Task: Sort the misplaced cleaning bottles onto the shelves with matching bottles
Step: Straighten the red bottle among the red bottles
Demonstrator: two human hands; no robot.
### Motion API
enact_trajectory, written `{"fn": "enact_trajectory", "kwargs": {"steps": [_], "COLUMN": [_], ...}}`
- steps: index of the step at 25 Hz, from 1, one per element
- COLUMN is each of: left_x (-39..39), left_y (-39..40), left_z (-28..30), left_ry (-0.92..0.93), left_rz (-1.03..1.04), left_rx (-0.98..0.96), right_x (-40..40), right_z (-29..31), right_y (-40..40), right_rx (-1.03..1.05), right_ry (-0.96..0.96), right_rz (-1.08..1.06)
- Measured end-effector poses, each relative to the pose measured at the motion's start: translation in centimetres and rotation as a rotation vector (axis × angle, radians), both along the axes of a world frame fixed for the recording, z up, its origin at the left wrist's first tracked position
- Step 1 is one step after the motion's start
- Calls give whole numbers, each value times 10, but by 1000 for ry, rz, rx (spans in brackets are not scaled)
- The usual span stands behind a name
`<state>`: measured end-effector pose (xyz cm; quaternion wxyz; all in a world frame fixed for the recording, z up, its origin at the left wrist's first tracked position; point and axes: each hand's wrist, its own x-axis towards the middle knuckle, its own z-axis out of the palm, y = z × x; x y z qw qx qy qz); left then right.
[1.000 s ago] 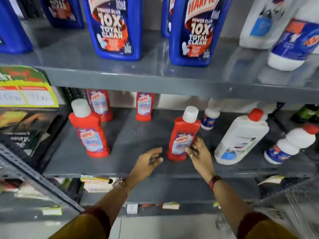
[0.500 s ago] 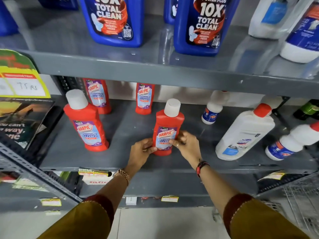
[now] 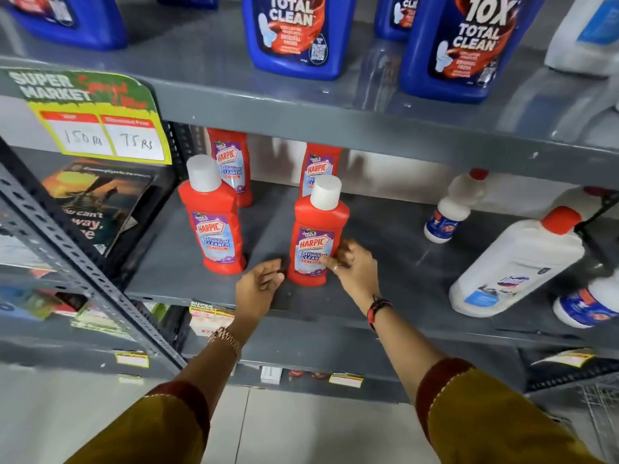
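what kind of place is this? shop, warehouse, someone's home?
Most likely a supermarket aisle. A "Super Market" special-offer card with two handwritten prices hangs on the grey metal shelf, which holds repeated stock: blue Harpic bottles above, red Harpic bottles below.

Light is bright and even, falling from above and in front. The grey upper shelf (image 3: 335, 108) shows soft glare and pale reflections of the blue bottles (image 3: 459, 45) toward two o'clock. Under that shelf the back wall is dimmer, with faint shadows behind the red bottles (image 3: 318, 236). Wide-angle distortion bends the shelf edges and the slotted upright (image 3: 83, 262) at nine o'clock. The white bottles (image 3: 516, 266) at three o'clock and the right hand's fingers (image 3: 345, 252) are smeared by blur.
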<state>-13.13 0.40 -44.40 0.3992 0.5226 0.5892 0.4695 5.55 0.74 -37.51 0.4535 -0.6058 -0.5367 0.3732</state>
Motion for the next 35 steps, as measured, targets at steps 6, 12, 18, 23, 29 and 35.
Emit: {"fn": "enact_trajectory", "kwargs": {"steps": [6, 12, 18, 23, 29, 35], "left_x": [-62, -83, -88, -78, -21, 83], "left_y": [-25, 6, 6, -29, -67, -61], "left_z": [-7, 0, -8, -11, -31, -31], "left_ry": [76, 37, 60, 261, 506, 497], "left_rz": [434, 295, 321, 345, -4, -321], "left_rx": [175, -19, 5, 338, 361, 379], "right_x": [-6, -20, -23, -10, 80, 181], "right_z": [-28, -50, -58, -54, -59, -55], "right_y": [-5, -1, 0, -7, -79, -123], "right_rx": [-210, -198, -168, -179, -44, 30], "right_ry": [13, -181, -232, -153, -266, -376], "right_rz": [141, 26, 12, 84, -198, -567]}}
